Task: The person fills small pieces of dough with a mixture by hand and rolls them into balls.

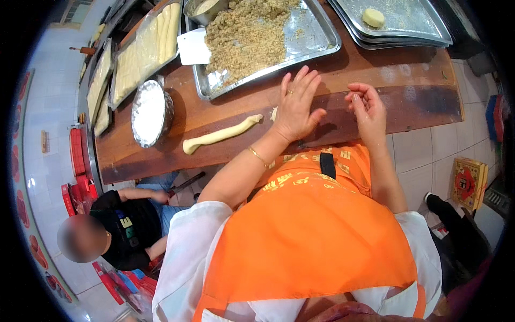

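My left hand (299, 104) is stretched out flat over the wooden table (413, 102), fingers extended and thumb apart; what lies under the palm is hidden. A scrap of pale dough (274, 114) shows beside its wrist edge. To its left lies a rope of pale dough (222, 134), slightly bent. My right hand (369, 110) hovers near the table's front edge, fingers loosely bent, with nothing visible in it. Beyond both hands, a metal tray (308, 40) carries a heap of brown crumbly filling (247, 43) and a white scraper (194, 47).
A bowl of white flour (150, 115) stands at the left, near plastic-covered trays of dough strips (145, 48). At the far right, stacked trays (402, 24) hold one round dough piece (373, 18). A metal bowl (206, 11) sits in the filling tray. Another person (134, 225) is at the lower left.
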A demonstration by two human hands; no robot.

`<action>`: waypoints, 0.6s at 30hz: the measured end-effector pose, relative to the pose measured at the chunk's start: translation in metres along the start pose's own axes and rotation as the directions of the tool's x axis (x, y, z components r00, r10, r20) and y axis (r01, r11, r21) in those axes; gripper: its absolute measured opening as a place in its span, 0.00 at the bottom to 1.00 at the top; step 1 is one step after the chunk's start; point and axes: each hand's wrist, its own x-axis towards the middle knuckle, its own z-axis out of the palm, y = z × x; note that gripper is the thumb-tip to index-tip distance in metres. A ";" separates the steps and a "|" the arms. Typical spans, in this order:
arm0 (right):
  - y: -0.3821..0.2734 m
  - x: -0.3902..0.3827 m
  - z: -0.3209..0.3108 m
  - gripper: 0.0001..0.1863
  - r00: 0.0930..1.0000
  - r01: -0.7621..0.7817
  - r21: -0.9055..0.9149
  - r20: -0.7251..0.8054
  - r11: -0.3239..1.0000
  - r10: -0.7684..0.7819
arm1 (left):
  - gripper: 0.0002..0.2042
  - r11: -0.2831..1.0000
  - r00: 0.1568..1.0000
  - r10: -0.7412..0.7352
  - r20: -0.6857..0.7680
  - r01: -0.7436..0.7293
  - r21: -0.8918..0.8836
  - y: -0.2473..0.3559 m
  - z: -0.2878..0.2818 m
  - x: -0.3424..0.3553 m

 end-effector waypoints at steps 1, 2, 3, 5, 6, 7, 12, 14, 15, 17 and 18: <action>0.001 0.004 0.001 0.10 1.000 -0.015 0.021 0.008 1.000 0.015 | 0.28 0.973 0.997 -0.076 -0.010 0.072 -0.217 -0.009 0.006 -0.005; 0.000 -0.001 0.002 0.10 1.000 -0.009 0.009 0.025 1.000 0.009 | 0.25 0.896 0.989 -0.150 -0.006 0.133 -0.424 -0.018 0.013 -0.013; -0.002 -0.002 0.006 0.10 0.999 0.009 0.005 0.041 1.000 -0.009 | 0.23 0.819 0.973 -0.232 0.008 0.199 -0.538 -0.024 0.010 -0.014; -0.009 -0.005 0.014 0.09 0.998 0.033 -0.012 0.047 0.999 -0.033 | 0.19 0.593 0.921 -0.376 0.101 0.323 -0.738 -0.023 -0.001 -0.031; -0.007 -0.007 0.014 0.09 0.999 0.010 -0.027 0.053 1.000 -0.008 | 0.18 0.783 0.947 -0.308 0.085 0.304 -0.543 -0.020 -0.007 -0.041; -0.004 -0.005 0.015 0.09 0.998 -0.001 -0.046 0.065 0.999 0.004 | 0.18 0.919 0.969 -0.235 0.074 0.247 -0.308 -0.018 -0.013 -0.048; -0.015 0.011 0.037 0.07 0.986 0.098 -0.172 0.150 0.980 -0.072 | 0.15 0.976 0.963 -0.203 0.178 0.213 -0.044 -0.006 -0.042 -0.060; -0.032 0.031 0.056 0.06 0.961 0.232 -0.234 0.208 0.944 -0.184 | 0.10 0.980 0.962 -0.153 0.228 0.177 -0.086 -0.008 -0.058 -0.053; -0.039 0.045 0.063 0.06 0.941 0.300 -0.262 0.238 0.917 -0.240 | 0.05 0.976 0.970 -0.148 0.193 0.174 -0.129 -0.005 -0.067 -0.048; -0.049 0.076 0.076 0.06 0.895 0.413 -0.372 0.334 0.831 -0.295 | 0.05 0.897 0.960 -0.252 0.125 0.280 -0.343 0.000 -0.077 -0.048; -0.052 0.092 0.083 0.07 0.868 0.467 -0.420 0.387 0.778 -0.312 | 0.06 0.834 0.946 -0.309 0.100 0.320 -0.450 0.001 -0.079 -0.051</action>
